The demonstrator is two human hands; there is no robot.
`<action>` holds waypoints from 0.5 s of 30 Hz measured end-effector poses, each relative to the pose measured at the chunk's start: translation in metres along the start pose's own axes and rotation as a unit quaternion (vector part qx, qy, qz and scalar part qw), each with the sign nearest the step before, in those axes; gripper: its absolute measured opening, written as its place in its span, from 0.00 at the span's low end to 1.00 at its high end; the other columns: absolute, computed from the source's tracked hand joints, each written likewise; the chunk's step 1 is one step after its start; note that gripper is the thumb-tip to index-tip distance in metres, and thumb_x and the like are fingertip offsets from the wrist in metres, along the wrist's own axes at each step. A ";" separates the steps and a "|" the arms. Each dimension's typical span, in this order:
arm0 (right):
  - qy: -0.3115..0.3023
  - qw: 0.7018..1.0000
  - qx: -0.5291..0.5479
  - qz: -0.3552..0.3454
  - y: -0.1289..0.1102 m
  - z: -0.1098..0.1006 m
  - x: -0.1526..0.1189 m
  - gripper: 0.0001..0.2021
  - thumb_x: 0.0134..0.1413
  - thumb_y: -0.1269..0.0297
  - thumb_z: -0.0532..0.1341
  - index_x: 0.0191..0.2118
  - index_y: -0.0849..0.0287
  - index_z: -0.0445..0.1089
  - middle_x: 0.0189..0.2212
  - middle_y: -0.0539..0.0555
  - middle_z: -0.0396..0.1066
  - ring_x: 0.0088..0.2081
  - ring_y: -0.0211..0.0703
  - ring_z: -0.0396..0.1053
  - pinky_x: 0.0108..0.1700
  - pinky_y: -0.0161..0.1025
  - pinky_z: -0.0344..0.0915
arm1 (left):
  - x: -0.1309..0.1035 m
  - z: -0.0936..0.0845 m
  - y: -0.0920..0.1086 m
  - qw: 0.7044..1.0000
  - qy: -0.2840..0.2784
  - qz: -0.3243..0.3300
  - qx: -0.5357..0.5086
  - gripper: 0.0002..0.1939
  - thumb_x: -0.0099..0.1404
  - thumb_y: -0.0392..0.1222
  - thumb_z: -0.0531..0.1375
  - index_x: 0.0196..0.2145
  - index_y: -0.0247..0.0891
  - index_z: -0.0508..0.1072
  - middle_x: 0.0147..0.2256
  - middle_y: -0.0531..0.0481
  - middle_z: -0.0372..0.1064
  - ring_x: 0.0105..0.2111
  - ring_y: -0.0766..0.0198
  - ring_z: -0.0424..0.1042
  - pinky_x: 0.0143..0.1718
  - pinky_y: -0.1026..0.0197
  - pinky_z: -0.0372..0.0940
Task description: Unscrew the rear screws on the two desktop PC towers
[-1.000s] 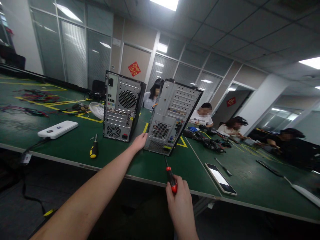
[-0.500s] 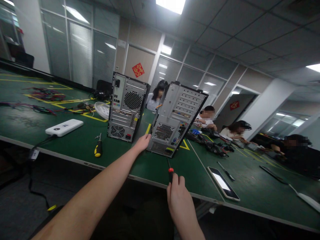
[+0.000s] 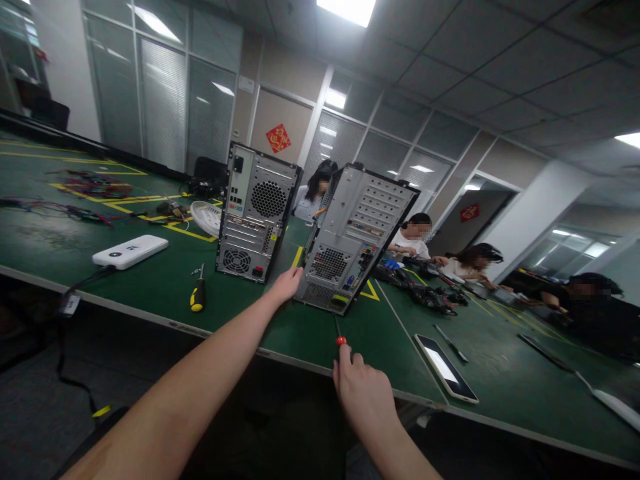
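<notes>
Two computer tower cases stand on the green table with their rear panels facing me. My left hand [image 3: 289, 284] grips the lower left edge of the right computer case [image 3: 345, 240], which looks tilted; the fingertips are partly hidden behind it. In my right hand [image 3: 366, 393] is a screwdriver [image 3: 340, 339] with a red collar, its handle mostly covered by my closed fingers. The shaft points at the bottom edge of that case; whether the tip touches it I cannot tell. The left computer case [image 3: 256, 217] stands upright beside it, untouched.
Left of the cases lie a yellow-and-black screwdriver [image 3: 198, 293], a white power bank [image 3: 131, 251] with a cable and a white basket [image 3: 206, 217]. To the right are a phone [image 3: 446, 367], a thin pen-like tool [image 3: 451, 344] and bundled cables [image 3: 425, 288]. Several people sit beyond.
My right hand has turned, its wrist shifting to the right, and its fingers sit closer to the screwdriver's red collar. My left hand keeps its place on the case.
</notes>
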State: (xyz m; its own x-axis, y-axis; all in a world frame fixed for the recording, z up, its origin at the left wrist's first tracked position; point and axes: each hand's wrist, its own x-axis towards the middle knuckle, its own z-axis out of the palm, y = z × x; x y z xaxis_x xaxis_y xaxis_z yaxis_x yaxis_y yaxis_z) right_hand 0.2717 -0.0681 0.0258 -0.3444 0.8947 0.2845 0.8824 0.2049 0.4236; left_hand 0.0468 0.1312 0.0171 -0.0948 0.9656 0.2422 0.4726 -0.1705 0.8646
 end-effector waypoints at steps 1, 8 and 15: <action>0.002 1.000 0.001 0.004 0.000 0.000 -0.001 0.11 0.70 0.68 0.54 0.51 0.63 0.70 0.29 0.57 0.74 0.25 0.48 0.77 0.23 0.35 0.61 | 0.000 0.000 0.000 1.000 -0.001 0.000 0.000 0.26 0.76 0.54 0.45 0.53 0.38 0.76 0.57 0.41 0.75 0.58 0.49 0.72 0.57 0.54 0.65; 0.027 0.998 0.037 0.042 0.000 0.002 -0.009 0.07 0.72 0.63 0.54 0.46 0.59 0.65 0.28 0.53 0.73 0.25 0.45 0.77 0.22 0.34 0.54 | 0.000 0.001 -0.002 1.000 0.002 0.001 -0.015 0.26 0.76 0.54 0.45 0.53 0.39 0.77 0.57 0.41 0.75 0.58 0.49 0.72 0.57 0.54 0.64; 0.039 0.991 0.091 0.091 -0.008 0.004 -0.012 0.10 0.74 0.60 0.48 0.45 0.58 0.62 0.26 0.53 0.75 0.25 0.46 0.78 0.22 0.35 0.53 | 0.000 0.000 -0.001 1.000 -0.005 -0.003 -0.012 0.27 0.76 0.54 0.44 0.55 0.39 0.76 0.57 0.42 0.75 0.59 0.50 0.71 0.57 0.54 0.64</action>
State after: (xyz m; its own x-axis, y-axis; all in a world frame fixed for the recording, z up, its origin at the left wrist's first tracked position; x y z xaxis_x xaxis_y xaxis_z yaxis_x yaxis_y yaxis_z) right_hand 0.2698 -0.0784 0.0151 -0.1920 0.8913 0.4108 0.9729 0.1179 0.1989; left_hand 0.0461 0.1312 0.0161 -0.0886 0.9687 0.2317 0.4508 -0.1684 0.8766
